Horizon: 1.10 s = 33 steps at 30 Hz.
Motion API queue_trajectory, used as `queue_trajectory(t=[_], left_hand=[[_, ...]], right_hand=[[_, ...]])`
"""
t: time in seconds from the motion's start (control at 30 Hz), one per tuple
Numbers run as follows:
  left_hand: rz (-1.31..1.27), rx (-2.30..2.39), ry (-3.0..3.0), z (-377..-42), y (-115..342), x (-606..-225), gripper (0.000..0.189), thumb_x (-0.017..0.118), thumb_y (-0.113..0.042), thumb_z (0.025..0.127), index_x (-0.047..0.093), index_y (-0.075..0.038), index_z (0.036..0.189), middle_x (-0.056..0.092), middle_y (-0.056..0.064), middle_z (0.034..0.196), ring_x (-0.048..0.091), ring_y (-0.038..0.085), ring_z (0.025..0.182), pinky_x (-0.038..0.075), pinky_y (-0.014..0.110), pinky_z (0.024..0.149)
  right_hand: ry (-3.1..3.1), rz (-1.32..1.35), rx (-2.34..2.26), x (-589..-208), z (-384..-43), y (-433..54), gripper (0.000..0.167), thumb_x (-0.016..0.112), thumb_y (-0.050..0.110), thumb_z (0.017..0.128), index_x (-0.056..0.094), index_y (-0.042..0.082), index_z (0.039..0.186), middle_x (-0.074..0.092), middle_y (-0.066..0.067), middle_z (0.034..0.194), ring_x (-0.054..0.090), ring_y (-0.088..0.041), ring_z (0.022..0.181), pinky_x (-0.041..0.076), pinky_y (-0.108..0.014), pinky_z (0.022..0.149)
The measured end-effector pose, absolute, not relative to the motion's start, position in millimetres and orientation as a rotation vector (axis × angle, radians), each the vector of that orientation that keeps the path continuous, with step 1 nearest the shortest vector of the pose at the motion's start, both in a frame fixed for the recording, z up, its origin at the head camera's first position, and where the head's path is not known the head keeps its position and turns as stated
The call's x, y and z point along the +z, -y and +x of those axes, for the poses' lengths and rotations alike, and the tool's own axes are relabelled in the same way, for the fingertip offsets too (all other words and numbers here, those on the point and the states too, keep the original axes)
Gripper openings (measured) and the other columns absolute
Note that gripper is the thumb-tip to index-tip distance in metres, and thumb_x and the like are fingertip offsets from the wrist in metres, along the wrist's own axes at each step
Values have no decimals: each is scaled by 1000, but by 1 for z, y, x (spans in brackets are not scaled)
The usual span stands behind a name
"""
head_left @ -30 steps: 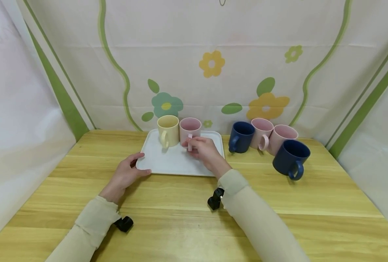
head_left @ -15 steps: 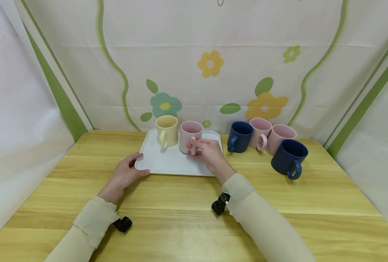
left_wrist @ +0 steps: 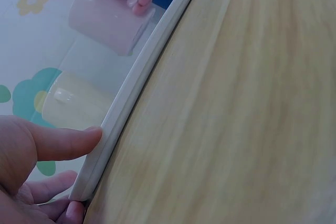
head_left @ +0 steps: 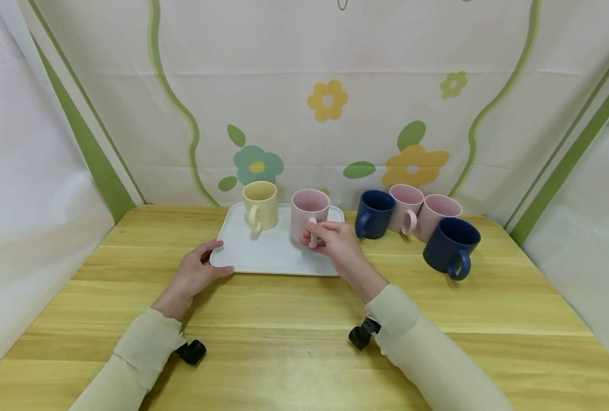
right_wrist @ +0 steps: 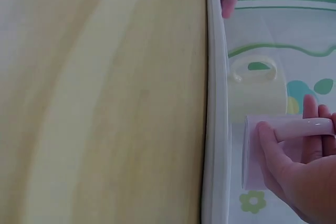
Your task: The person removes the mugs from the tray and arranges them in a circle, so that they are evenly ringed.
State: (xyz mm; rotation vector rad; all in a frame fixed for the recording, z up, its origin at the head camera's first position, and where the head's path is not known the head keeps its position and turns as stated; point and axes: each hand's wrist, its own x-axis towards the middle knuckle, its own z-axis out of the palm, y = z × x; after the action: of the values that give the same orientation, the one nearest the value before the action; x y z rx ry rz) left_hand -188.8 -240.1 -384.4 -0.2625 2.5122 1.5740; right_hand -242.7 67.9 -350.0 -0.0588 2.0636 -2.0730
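My right hand (head_left: 337,242) grips the handle of a pink mug (head_left: 304,220), its thumb on the handle. The mug is upright over the right part of a white tray (head_left: 263,257). Its base shows a little above the tray rim (right_wrist: 218,129) in the right wrist view, so it appears lifted. At the tray's near left corner, my left hand (head_left: 196,277) holds the edge, thumb (left_wrist: 73,142) on the front rim and fingers round the side. A yellow mug (head_left: 263,205) stands on the tray's back left, handle facing me.
Right of the tray, a blue mug (head_left: 376,211), a pink mug (head_left: 400,214), another pink mug (head_left: 432,220) and a second blue mug (head_left: 445,251) stand close together. A flowered curtain (head_left: 283,114) hangs behind the wooden table (head_left: 273,337).
My right hand has moved the pink mug to the right and slightly toward me, away from the yellow mug. The left hand stays on the tray corner.
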Motion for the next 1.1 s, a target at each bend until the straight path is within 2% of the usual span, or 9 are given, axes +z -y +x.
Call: queue_trajectory(t=[0.23, 0.33, 0.47, 0.6, 0.7, 0.93, 1.1], left_hand=[[-233, 1571, -2524, -189, 241, -386, 85, 78, -16, 96, 33, -6, 166, 18, 19, 178, 23, 43, 163, 27, 56, 132], [-234, 1564, -2528, -189, 242, -386, 85, 78, -16, 96, 32, -6, 166, 18, 19, 178, 23, 43, 162, 27, 56, 132], [-239, 1572, -2519, -188, 242, -386, 85, 78, -17, 96, 32, -6, 167, 18, 19, 178, 23, 44, 163, 27, 56, 132], [-241, 1578, -2513, -188, 242, -386, 85, 78, -18, 97, 32, -7, 167, 18, 20, 178, 23, 44, 162, 26, 57, 131], [-245, 1570, -2517, -188, 242, -387, 85, 78, -19, 97, 32, -8, 167, 18, 20, 178, 23, 44, 162, 27, 57, 131], [-248, 1577, -2515, -188, 242, -387, 84, 78, -18, 96, 33, -8, 166, 18, 20, 178, 22, 44, 163, 26, 57, 132], [-266, 1585, -2507, -188, 241, -386, 84, 77, -18, 97, 32, -8, 167, 17, 19, 178, 22, 43, 163, 26, 56, 132]], right_hand=[[-2089, -80, -2043, -344, -223, -83, 32, 68, 26, 106, 78, -1, 121, 78, -10, 108, 79, -17, 99, 63, -37, 97], [-2091, -83, -2047, -342, -215, -88, 32, 68, 24, 106, 77, -2, 120, 79, -10, 106, 79, -16, 98, 63, -38, 96], [-2126, -133, -2027, -341, -205, -95, 33, 68, 24, 106, 76, -9, 105, 79, -8, 101, 78, -16, 96, 64, -37, 97], [-2131, -158, -2026, -339, -195, -106, 35, 68, 25, 106, 74, -8, 94, 78, -7, 98, 78, -15, 95, 64, -34, 95], [-2107, -157, -2050, -337, -188, -114, 33, 68, 24, 106, 75, -8, 99, 78, -6, 97, 78, -14, 94, 64, -31, 94], [-2096, -118, -2103, -332, -173, -131, 35, 65, 16, 107, 70, -15, 123, 77, -3, 96, 77, -12, 92, 64, -27, 90], [-2109, -65, -2127, -331, -166, -138, 34, 63, 16, 108, 71, -14, 121, 76, -5, 100, 76, -15, 95, 64, -30, 93]])
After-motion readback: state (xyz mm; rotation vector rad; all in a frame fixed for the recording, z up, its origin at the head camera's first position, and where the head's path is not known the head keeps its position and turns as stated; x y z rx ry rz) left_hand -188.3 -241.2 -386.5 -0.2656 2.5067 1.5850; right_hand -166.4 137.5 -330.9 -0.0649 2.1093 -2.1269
